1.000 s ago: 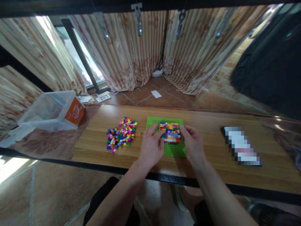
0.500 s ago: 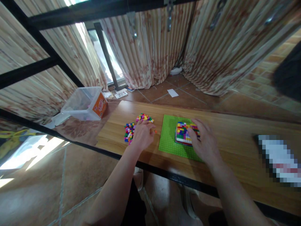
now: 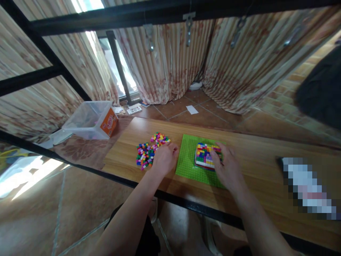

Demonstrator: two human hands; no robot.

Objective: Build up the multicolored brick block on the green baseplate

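A green baseplate (image 3: 188, 163) lies on the wooden table (image 3: 255, 160), with a block of many-coloured small bricks (image 3: 204, 154) built on it. My right hand (image 3: 226, 167) rests on the block's right side, fingers laid over the bricks. A loose pile of coloured bricks (image 3: 147, 151) lies left of the plate. My left hand (image 3: 165, 158) sits between the pile and the plate, fingers curled toward the small orange brick spot; what they pinch is hidden.
A clear plastic box with an orange label (image 3: 92, 121) stands at the table's left end. A blurred-out flat object (image 3: 306, 188) lies at the right. Black metal bars (image 3: 149, 14) cross overhead; curtains hang behind.
My left hand left the brick block and moved left to the edge of the loose pile, then drew back toward the plate. My right hand stayed on the block. The view swung left.
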